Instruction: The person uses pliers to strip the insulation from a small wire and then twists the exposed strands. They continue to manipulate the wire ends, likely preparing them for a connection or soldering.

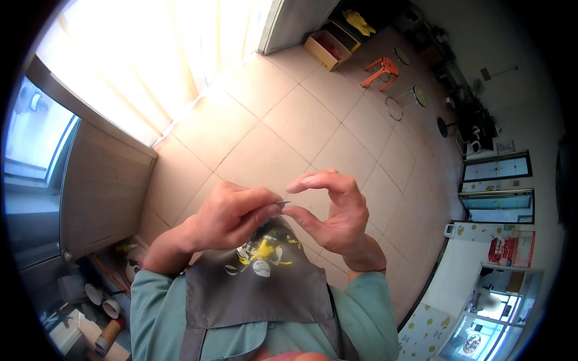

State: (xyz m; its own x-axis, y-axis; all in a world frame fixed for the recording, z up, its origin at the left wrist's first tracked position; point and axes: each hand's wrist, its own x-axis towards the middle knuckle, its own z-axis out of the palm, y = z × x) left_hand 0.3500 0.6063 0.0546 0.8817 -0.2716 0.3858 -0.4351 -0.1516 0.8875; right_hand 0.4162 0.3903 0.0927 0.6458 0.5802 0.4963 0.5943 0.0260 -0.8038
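In front of my chest, my left hand is closed in a pinch. Between its thumb and index finger a small thin greyish piece pokes out, too small to name. My right hand faces it, curved like a C with thumb and index finger apart. The right thumb tip comes close to the piece; whether it touches cannot be made out. Nothing shows inside the curve of the right fingers. Below both hands hangs a dark grey apron with a yellow and white print, worn over a green shirt.
Large tiles cover the floor. A bright curtain hangs at the far left, above a wooden cabinet. Cardboard rolls lie at the lower left. Farther off stand an orange stool and a cardboard box.
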